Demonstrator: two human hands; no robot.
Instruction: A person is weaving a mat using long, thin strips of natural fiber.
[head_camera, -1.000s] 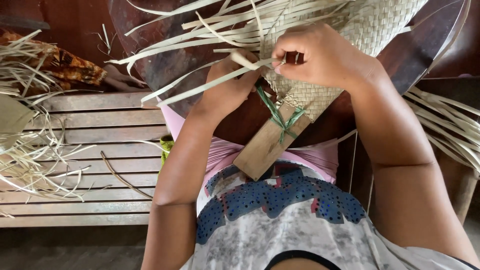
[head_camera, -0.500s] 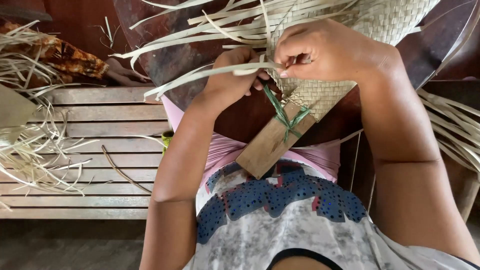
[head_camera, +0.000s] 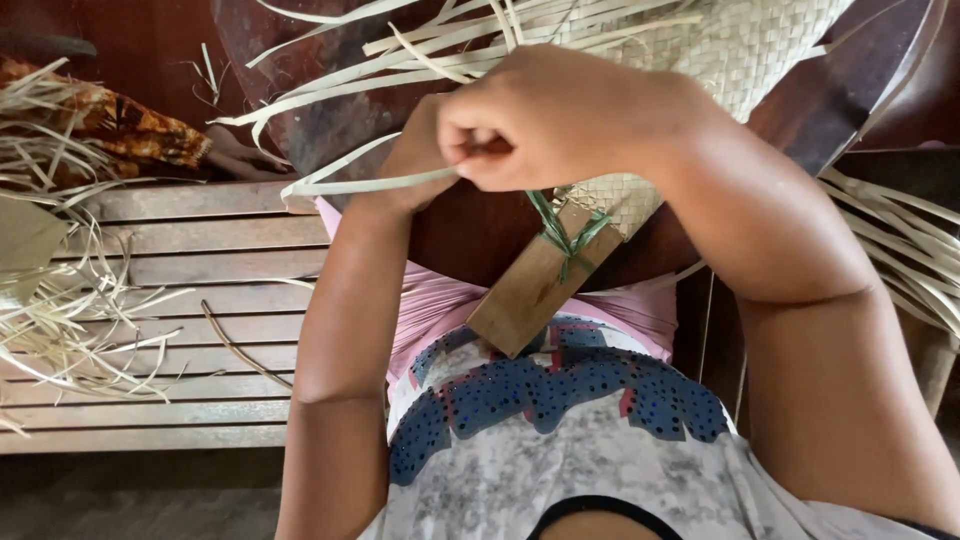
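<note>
Right hand (head_camera: 560, 115) is pinched closed on a pale straw strip (head_camera: 370, 185) that trails off toward 9 o'clock. Left hand (head_camera: 415, 165) sits just beneath, mostly hidden; can't tell its grip. Woven mat (head_camera: 740, 50) lies at 1 o'clock, wooden block (head_camera: 535, 285) at 6.

A woven mat (head_camera: 740, 50) is spread over the lap, behind a wooden block (head_camera: 535, 285) tied at its near edge; loose strips (head_camera: 70, 320) are heaped on the slatted bench's (head_camera: 200, 400) left end; more strips (head_camera: 900, 240) are trailed at the right.

A slatted wooden bench (head_camera: 200, 330) carries loose pale strips (head_camera: 70, 330) at its left; patterned orange cloth (head_camera: 130, 130) lies behind.
</note>
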